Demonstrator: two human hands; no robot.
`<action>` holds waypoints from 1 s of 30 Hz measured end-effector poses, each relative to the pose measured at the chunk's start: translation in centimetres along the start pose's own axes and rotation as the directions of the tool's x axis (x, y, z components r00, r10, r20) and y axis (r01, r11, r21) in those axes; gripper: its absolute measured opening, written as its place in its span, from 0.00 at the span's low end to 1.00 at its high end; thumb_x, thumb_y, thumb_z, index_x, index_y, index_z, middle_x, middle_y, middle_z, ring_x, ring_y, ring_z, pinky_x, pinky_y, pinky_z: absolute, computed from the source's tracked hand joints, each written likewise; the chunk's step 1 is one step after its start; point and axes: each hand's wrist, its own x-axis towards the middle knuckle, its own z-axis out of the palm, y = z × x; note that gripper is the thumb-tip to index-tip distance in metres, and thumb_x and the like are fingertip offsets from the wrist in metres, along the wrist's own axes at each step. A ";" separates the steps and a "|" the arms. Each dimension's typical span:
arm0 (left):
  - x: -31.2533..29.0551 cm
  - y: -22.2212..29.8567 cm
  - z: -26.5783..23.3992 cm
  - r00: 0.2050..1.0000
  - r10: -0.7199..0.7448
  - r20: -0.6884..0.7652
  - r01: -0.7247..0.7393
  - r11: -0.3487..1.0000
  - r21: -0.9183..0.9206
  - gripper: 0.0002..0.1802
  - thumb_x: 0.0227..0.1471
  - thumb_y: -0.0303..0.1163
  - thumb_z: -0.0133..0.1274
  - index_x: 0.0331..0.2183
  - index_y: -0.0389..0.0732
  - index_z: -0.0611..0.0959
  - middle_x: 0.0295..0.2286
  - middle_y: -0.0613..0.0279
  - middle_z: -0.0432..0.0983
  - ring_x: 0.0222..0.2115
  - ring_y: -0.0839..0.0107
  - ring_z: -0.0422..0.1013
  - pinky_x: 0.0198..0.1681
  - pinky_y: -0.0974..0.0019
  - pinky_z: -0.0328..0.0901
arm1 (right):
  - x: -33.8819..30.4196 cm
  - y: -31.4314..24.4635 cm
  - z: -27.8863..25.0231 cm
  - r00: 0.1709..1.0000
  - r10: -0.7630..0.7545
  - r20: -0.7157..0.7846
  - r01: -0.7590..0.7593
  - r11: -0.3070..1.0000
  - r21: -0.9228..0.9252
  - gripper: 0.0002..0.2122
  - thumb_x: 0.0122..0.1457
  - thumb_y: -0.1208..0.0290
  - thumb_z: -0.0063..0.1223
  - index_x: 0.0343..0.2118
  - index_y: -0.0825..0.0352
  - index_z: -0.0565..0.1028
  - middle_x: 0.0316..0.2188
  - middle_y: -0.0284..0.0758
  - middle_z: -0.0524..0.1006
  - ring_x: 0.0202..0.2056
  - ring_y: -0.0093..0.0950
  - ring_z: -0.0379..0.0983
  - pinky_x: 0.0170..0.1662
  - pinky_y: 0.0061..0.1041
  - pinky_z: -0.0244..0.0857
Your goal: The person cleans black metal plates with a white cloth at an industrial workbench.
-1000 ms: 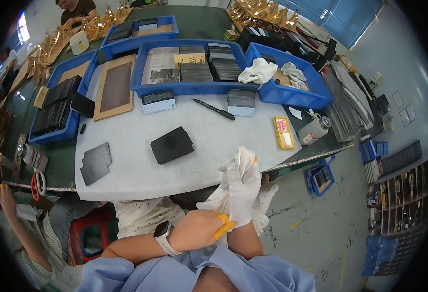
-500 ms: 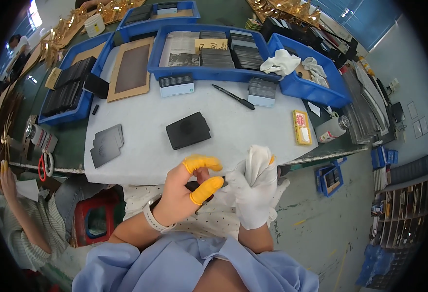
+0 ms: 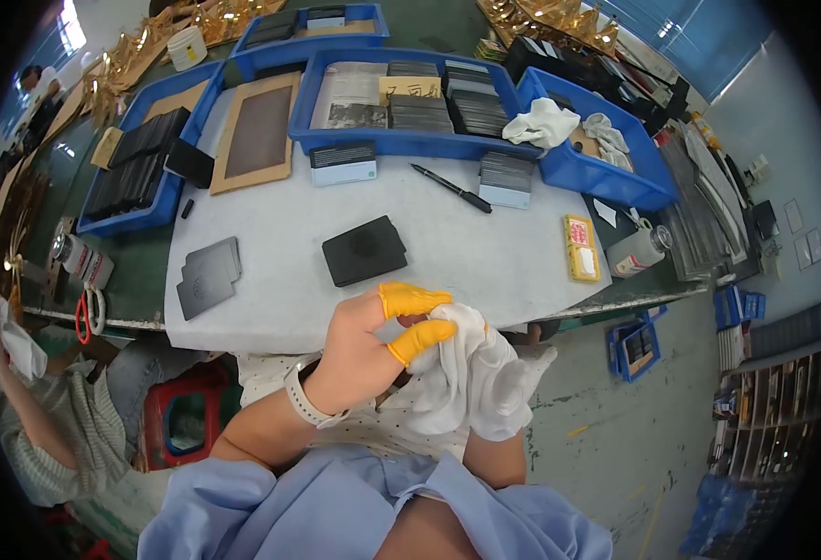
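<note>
My left hand point(image 3: 364, 341), bare but for yellow finger covers and a pale wristband, is closed, its fingertips pinching a white cloth point(image 3: 448, 369) above my lap. My right hand point(image 3: 499, 387) wears a white glove and grips the same cloth; its fingers blend into the folds. Whether a card lies inside the cloth is hidden. Beyond my hands, a stack of black cards point(image 3: 364, 250) lies on the white-covered table point(image 3: 466, 266). Several grey cards point(image 3: 210, 277) are fanned out to its left. A black marker pen point(image 3: 451, 188) rests farther back.
Blue trays point(image 3: 410, 142) with stacked cards line the back; the right one point(image 3: 606, 187) holds white cloths. A yellow box point(image 3: 580, 248) and a bottle point(image 3: 641, 250) stand at the right. Red-handled scissors point(image 3: 83, 317) hang at the left edge, near another person's striped sleeve point(image 3: 47, 467).
My left hand has moved up and right to meet the cloth. The dark flat piece it held is out of sight. The cloth now hangs down between my hands.
</note>
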 end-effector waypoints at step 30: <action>7.7 -2.8 8.7 0.982 0.187 0.018 -0.187 0.963 0.195 0.16 0.55 0.36 0.67 0.38 0.32 0.85 0.33 0.46 0.81 0.30 0.50 0.75 0.35 0.59 0.70 | -2.5 -2.0 -4.5 0.987 -0.094 -0.127 0.128 0.945 0.301 0.59 0.55 0.18 0.34 0.71 0.76 0.53 0.69 0.48 0.59 0.69 0.47 0.57 0.70 0.50 0.49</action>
